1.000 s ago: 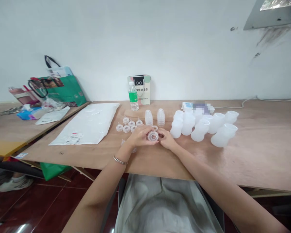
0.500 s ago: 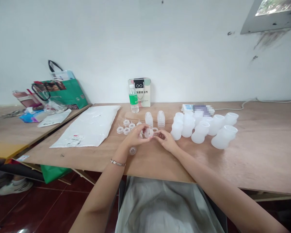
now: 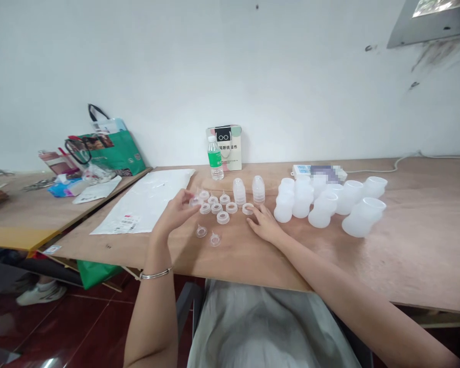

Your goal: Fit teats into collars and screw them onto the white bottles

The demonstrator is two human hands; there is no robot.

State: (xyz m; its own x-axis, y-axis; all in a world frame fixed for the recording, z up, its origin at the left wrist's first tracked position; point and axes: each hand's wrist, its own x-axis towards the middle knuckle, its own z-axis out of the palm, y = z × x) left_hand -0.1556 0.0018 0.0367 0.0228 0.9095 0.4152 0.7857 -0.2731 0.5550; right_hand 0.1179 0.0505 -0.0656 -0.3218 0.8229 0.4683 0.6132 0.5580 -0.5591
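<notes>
My left hand (image 3: pixel 178 212) is at the left end of a cluster of bottle collars, its thumb and fingers closed on a clear collar with a nipple (image 3: pixel 194 201). Beside it stand several translucent collars, some with pointed nipples, such as a plain collar (image 3: pixel 223 217). Closer to me lie two loose clear nipples, one nipple (image 3: pixel 214 239) nearer the table edge. My right hand (image 3: pixel 266 225) rests on the wood with fingers apart, fingertips beside or touching a single white ring (image 3: pixel 248 208). Two clear domed bottle caps (image 3: pixel 258 189) stand behind that ring.
Several frosted, waisted bottles (image 3: pixel 322 209) stand on the right, before a white box (image 3: pixel 318 173). At the back are a water bottle (image 3: pixel 215 158) and a paper bag (image 3: pixel 234 148). A white mailer (image 3: pixel 149 197) lies left; a green bag (image 3: pixel 126 153) sits on the adjoining table.
My left hand has moved left, away from my right hand, to the collar cluster's left end. My right hand has lowered beside the ring, fingers spread. The view has shifted slightly.
</notes>
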